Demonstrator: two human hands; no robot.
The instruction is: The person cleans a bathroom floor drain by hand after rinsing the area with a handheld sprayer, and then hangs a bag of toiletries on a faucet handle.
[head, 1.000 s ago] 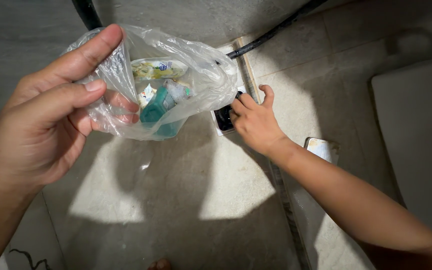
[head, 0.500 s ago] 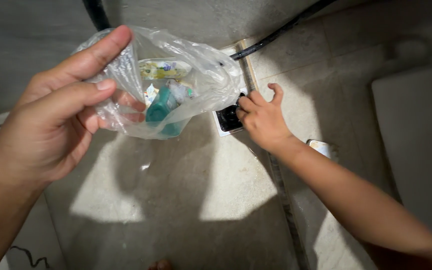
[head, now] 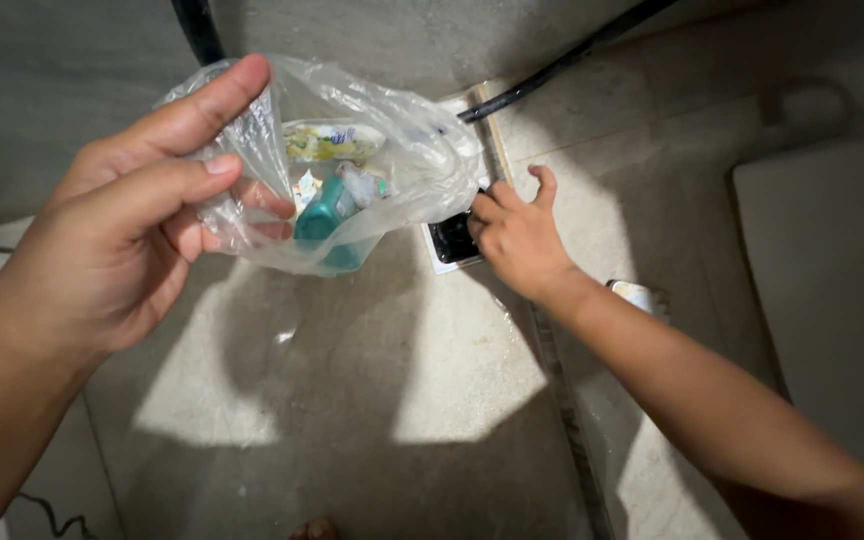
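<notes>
My left hand (head: 127, 225) holds up a clear plastic bag (head: 407, 150) by its rim, thumb and fingers pinching the film. Inside the bag lie a teal plastic bottle (head: 320, 215) and several crumpled wrappers (head: 330, 142). My right hand (head: 514, 238) reaches down to a square floor drain (head: 449, 243) with a white frame and dark opening. Its fingertips rest at the drain's right edge. Whether they grip anything there is hidden by the hand.
The floor is pale stone tile with a metal strip (head: 557, 400) running toward me. A black hose (head: 562, 60) runs along the back. A white panel (head: 832, 290) fills the right side. A small shiny object (head: 637, 295) lies beside my right forearm.
The view has shifted slightly. My right hand has stayed at the drain, its fingers shifting a little. The bag remains held up in my left hand.
</notes>
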